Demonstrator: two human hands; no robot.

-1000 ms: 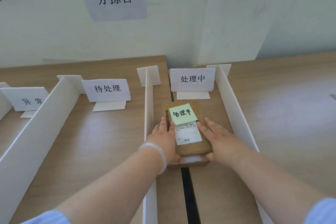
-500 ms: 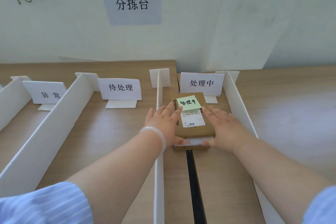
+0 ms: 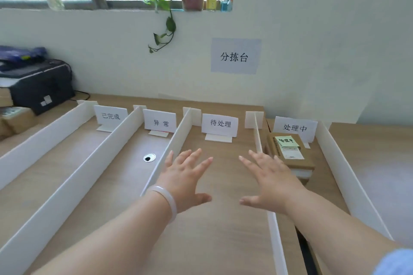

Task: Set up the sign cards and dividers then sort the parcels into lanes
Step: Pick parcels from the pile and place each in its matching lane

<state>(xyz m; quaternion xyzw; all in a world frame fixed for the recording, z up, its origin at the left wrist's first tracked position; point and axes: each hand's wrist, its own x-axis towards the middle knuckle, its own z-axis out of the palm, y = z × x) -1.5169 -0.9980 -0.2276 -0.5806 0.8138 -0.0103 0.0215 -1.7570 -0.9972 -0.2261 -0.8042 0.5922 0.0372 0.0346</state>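
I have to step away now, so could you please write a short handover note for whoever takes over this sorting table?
Hands: left hand and right hand both open, holding nothing, over the 待处理 lane.
Done: four sign cards and dividers stand; one parcel with a green note lies in the 处理中 lane.
Left: brown boxes at far left probably await sorting.

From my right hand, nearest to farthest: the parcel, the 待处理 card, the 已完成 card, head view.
From the right hand:
1. parcel, just right of it.
2. 待处理 card, ahead and left.
3. 已完成 card, far left.
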